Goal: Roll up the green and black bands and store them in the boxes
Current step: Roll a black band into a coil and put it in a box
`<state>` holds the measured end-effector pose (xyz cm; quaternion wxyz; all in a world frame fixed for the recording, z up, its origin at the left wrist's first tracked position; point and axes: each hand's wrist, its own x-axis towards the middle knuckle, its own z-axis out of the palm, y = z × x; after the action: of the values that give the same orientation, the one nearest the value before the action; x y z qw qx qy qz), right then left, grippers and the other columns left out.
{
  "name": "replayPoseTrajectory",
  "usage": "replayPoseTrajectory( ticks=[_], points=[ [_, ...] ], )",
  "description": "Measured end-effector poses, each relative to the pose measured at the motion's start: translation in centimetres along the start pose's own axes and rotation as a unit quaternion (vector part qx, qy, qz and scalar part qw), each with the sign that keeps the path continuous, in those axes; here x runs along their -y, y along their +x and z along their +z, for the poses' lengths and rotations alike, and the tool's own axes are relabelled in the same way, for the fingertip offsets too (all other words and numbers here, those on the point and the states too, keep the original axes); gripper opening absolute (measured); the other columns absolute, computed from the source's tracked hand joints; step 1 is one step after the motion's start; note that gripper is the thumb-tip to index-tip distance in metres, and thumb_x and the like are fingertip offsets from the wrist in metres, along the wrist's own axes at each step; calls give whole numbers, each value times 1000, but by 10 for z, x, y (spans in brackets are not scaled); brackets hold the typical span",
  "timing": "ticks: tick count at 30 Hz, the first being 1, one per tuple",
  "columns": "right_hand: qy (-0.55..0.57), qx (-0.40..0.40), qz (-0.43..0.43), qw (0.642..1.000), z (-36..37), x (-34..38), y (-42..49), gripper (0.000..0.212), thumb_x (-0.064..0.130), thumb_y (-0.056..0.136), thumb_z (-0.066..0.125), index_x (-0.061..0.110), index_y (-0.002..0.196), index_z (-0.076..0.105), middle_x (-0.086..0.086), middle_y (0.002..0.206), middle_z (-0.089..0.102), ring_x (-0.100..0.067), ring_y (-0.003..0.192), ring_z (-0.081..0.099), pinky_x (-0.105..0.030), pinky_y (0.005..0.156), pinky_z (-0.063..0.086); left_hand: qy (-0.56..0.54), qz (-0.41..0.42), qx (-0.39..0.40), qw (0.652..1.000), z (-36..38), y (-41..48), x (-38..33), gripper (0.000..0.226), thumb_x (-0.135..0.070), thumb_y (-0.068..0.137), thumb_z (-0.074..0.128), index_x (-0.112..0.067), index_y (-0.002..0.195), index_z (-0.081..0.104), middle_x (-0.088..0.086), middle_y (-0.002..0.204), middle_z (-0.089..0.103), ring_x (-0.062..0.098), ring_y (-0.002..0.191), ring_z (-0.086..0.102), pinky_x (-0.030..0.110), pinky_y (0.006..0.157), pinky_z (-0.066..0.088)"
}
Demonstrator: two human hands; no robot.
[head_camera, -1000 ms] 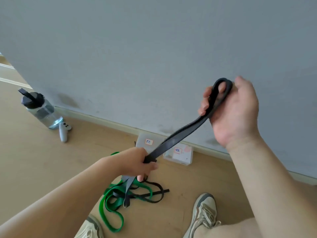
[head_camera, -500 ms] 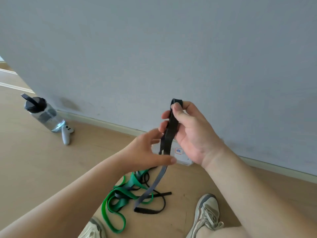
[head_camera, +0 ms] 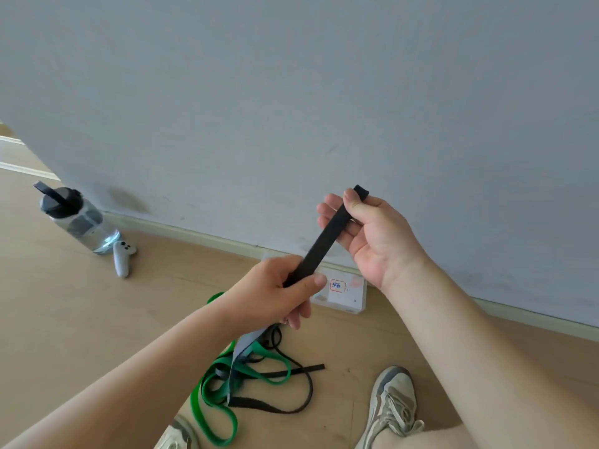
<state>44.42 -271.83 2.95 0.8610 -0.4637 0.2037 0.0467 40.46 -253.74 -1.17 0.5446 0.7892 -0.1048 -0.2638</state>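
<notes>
Both hands pinch the black band (head_camera: pixel 324 243) taut — right hand (head_camera: pixel 372 234) high, left hand (head_camera: pixel 278 290) lower.

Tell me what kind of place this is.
Probably a plain indoor room, perhaps a home or workout space: a bare grey wall meets a wood floor at a skirting board, green and black bands lie loose on the floor, and a water bottle sits by the wall.
</notes>
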Motion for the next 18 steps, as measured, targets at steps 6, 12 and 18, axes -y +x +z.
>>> replayPoseTrajectory(
  ticks=[6,12,18],
  points=[
    [-20,-42,43,998,-20,-2,15,21,8,102,61,3,120,52,-24,114,75,-33,96,78,-46,86,63,-66,-20,22,997,-3,0,-8,38,-33,112,39,-2,104,60,8,67,50,25,58,42,32,56,40],
    [-605,31,-178,775,-35,-17,16,53,34,102,59,28,152,44,6,157,44,-10,148,36,-37,121,31,119,-27,-7,993,-13,5,-2,32,-35,108,41,-22,89,64,-7,62,49,14,55,42,26,57,39],
    [-597,227,-103,763,-8,-45,-6,57,54,107,36,11,79,61,-1,68,67,-19,67,64,-41,74,55,93,-6,19,995,-17,4,-9,37,-26,106,41,-24,75,60,-17,51,51,5,45,42,17,48,38]
  ],
)
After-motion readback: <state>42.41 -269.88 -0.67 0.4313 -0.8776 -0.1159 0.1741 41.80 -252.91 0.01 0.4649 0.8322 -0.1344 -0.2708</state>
